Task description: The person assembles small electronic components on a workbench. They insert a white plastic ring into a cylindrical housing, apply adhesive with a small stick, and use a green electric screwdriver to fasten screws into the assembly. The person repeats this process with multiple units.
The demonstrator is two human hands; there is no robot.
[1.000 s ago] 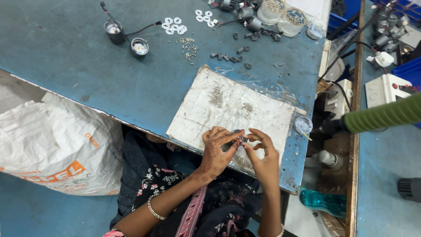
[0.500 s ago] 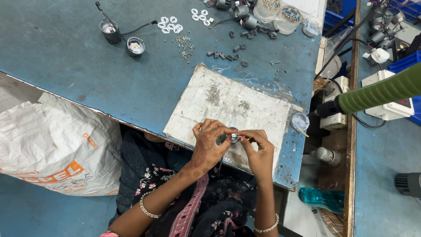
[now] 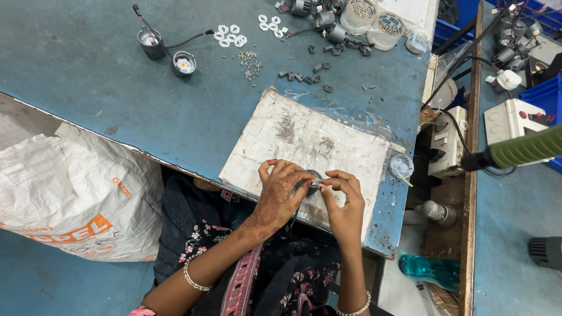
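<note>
Both hands have drawn closer over the white board [image 3: 304, 146], left hand [image 3: 281, 196] gripping a small round part [image 3: 309, 182] while right hand [image 3: 342, 196] pinches at its rim, so fitting continues.

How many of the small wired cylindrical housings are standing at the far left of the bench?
2: one dark housing near the far edge, one just right and nearer. Similar parts in the top clutter may be hidden.

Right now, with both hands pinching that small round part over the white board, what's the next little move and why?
Probably keep the left hand steady on the small dark round part and let the right hand finish seating whatever its fingertips press at the rim. Both hands meet on the part just above the white board, with loose screws lying within reach.
</note>
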